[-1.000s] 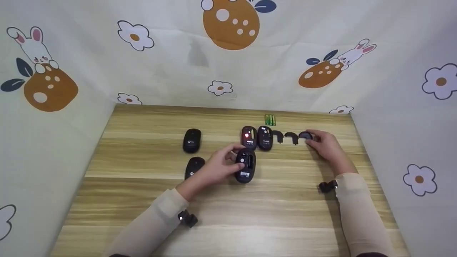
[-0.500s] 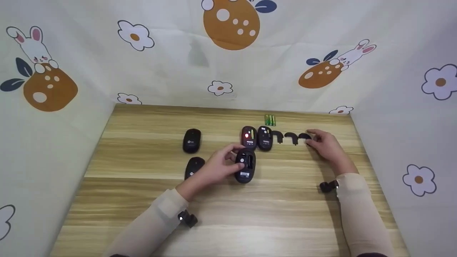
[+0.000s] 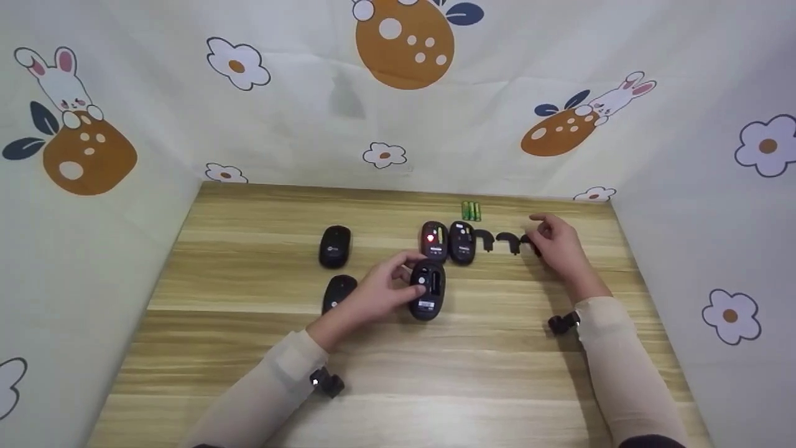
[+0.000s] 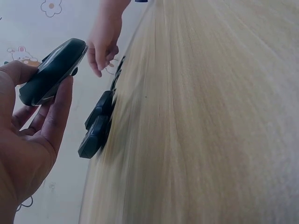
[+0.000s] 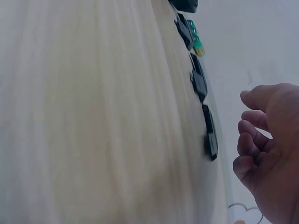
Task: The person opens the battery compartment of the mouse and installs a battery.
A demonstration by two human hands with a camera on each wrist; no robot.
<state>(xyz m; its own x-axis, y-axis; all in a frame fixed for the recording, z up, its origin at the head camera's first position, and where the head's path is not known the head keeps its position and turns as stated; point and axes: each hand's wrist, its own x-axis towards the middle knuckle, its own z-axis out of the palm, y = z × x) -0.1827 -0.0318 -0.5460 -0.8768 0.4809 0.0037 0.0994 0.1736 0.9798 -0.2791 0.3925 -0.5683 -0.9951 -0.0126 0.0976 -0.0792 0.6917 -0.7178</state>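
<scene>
My left hand point(image 3: 387, 287) holds a black computer mouse point(image 3: 428, 305) bottom side up, thumb on its underside and fingers around the far edge. The battery slot of this mouse is uncovered. In the left wrist view the mouse point(image 4: 53, 72) is raised off the table. My right hand point(image 3: 559, 247) hovers at the right with loosely bent fingers and nothing in them. Below it lies a black battery cover point(image 5: 210, 133), partly hidden by the hand in the head view. Two more covers, a middle one point(image 3: 509, 242) and a left one point(image 3: 485, 239), lie in the same row.
Two overturned mice, one with a red light point(image 3: 434, 242) and one beside it point(image 3: 462, 244), show batteries inside. Green batteries point(image 3: 471, 211) lie behind them. Two upright mice point(image 3: 335, 246) are at the left, one partly behind my left arm. Patterned cloth walls surround the wooden table point(image 3: 249, 348).
My right hand has come off the rightmost battery cover, rising and shifting slightly left. The left hand and its mouse have stayed in place.
</scene>
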